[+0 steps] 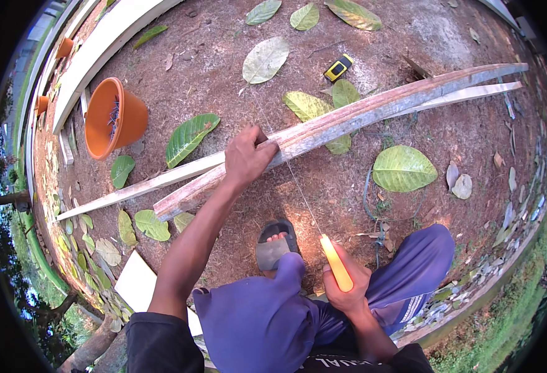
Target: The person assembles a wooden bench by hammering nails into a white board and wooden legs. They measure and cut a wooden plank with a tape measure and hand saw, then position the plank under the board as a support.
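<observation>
A long, weathered wooden plank [348, 118] lies slantwise across a thinner pale wooden strip [137, 188] on the ground. My left hand [247, 156] presses on the plank, its fingers curled over the far edge. Just right of that hand, the thin blade of a handsaw [337, 266] crosses the plank, seen almost edge-on. Its yellow handle is gripped in my right hand [350, 285], low and near my bent knee. How deep the blade sits in the wood, I cannot tell.
An orange bucket [135, 119] with nails inside stands at the left. Beyond the plank lies a yellow-and-black tape measure [338, 67]. Large leaves [404, 168] are scattered over the dirt. My sandalled foot [276, 247] is below the plank. A white board [135, 283] lies at lower left.
</observation>
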